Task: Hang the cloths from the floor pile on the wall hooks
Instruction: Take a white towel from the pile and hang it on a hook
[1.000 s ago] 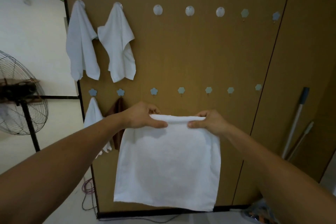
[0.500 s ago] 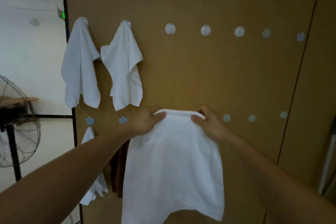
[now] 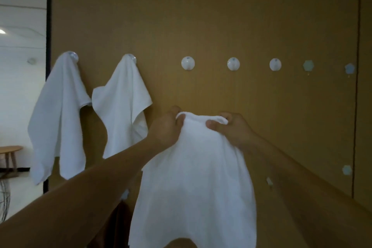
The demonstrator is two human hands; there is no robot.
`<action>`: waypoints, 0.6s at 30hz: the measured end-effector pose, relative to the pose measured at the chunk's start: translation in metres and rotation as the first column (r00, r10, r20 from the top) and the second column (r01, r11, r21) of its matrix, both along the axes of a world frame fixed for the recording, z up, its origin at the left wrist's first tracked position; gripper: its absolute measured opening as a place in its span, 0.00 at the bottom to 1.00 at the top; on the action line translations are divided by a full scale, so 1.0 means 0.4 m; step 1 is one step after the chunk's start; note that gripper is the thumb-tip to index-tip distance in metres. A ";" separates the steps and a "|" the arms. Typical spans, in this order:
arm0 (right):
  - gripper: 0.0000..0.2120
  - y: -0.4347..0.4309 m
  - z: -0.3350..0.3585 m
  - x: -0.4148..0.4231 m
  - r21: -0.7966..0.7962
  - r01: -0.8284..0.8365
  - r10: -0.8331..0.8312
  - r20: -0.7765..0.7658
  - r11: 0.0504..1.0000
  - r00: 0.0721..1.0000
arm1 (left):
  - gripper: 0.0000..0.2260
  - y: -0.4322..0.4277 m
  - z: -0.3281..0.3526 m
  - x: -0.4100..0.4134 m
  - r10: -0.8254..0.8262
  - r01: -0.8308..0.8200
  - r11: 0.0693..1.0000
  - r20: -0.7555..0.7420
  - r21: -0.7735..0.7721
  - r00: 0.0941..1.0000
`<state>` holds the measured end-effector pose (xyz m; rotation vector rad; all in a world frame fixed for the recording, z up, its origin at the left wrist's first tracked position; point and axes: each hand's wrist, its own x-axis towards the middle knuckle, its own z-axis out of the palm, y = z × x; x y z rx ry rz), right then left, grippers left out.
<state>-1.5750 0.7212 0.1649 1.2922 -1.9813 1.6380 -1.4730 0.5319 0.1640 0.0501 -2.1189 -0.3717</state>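
I hold a white cloth (image 3: 197,177) by its top edge in front of the brown wall panel (image 3: 221,16). My left hand (image 3: 168,127) pinches the left part of that edge and my right hand (image 3: 229,129) pinches the right part, close together. The cloth hangs down between my forearms. Directly above my hands is a bare round white hook (image 3: 188,63). Two white cloths hang on the upper row's leftmost hooks: one at the panel's left edge (image 3: 58,115), one beside it (image 3: 122,106). The floor pile is out of view.
More bare hooks follow to the right: two round white ones (image 3: 233,64) (image 3: 275,64), then pale blue ones (image 3: 308,65). A brown cloth (image 3: 118,221) hangs low behind my left forearm. A wooden table (image 3: 10,150) and a fan's grille show at far left.
Both hands have lifted the white cloth higher toward the upper hook row and drawn closer together, bunching its top edge. The view has tilted up, so the lower hooks have dropped low in frame.
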 end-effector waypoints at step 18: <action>0.13 -0.272 0.496 -0.290 -0.253 0.304 -0.374 -0.306 0.918 0.875 | 0.12 -0.171 0.495 -0.286 0.199 -0.211 0.977 -0.322 -0.004 0.926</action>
